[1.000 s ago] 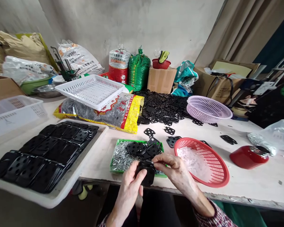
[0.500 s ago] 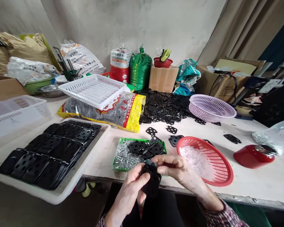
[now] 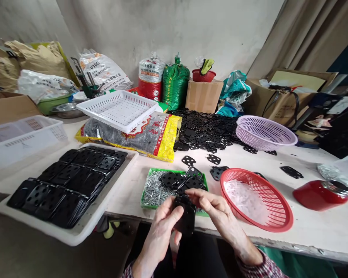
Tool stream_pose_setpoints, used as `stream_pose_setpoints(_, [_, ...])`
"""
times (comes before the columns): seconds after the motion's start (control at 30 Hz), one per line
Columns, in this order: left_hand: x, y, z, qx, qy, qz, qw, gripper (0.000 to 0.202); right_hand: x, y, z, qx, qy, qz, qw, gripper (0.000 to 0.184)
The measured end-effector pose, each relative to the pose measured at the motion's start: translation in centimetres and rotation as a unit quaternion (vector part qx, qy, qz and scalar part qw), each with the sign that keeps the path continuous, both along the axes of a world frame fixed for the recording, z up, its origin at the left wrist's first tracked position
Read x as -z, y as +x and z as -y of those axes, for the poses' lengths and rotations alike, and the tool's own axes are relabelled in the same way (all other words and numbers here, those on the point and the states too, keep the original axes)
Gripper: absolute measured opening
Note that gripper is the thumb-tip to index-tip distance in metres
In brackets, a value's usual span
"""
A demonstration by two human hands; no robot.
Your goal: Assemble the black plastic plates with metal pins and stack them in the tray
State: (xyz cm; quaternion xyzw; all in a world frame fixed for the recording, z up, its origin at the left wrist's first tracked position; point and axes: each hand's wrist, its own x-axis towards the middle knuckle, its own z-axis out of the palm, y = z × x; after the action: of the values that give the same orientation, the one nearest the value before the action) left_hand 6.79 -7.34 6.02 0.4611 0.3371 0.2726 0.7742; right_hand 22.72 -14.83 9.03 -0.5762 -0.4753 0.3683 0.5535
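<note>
**Black plate [image 3: 187,218] held by two hands at the front of green tray [image 3: 147,205]**

The left hand [image 3: 162,231] has its fingers closed around the lower part of the black plate, which stands almost upright. The fingertips of the right hand [image 3: 214,212] reach to the plate's top edge, but I cannot tell if they pinch it. Inside the green tray lie many steel screws [image 3: 155,191] with some punched black plates [image 3: 182,180] on them. Just right of it is a red basket [image 3: 287,220] holding clear plastic pieces [image 3: 243,200]. On the left, a white tray [image 3: 46,231] carries stacks of black plates [image 3: 66,181]. Behind, a loose heap of black plates [image 3: 205,129] lies beside a lilac basket [image 3: 266,133].
</note>
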Motion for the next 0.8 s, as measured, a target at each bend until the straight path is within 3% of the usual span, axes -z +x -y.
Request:
stream_pose_setpoints(0.17, [-0.3, 0.3, 0.0, -0.007, 0.127, -0.059, 0.99, 0.037, 1.0, -1.3, 0.4, 0.076, 0.025, 0.011, 0.997, 0.026])
stream_pose_setpoints(0.27, [-0.3, 0.6, 0.6, -0.019, 0.169, -0.088, 0.982, 0.03, 1.3, -1.9, 0.4, 0.111, 0.022, -0.033, 0.993, 0.024])
stream_pose_setpoints(0.53, [-0.4, 0.9, 1.2, -0.033, 0.189, -0.135, 0.972, 0.028, 1.7, -2.8, 0.5, 0.14, 0.019, -0.092, 0.986, 0.024])
stream_pose_setpoints(0.67, [-0.1, 0.8, 1.4, -0.056, 0.194, -0.148, 0.968, 0.031, 2.1, -3.2, 0.4, 0.155, 0.027, -0.073, 0.985, 0.024])
stream_pose_setpoints(0.8, [0.3, 0.8, 1.3, -0.076, 0.173, -0.123, 0.974, 0.033, 2.8, -3.5, 0.0, 0.167, 0.039, -0.091, 0.981, 0.026])
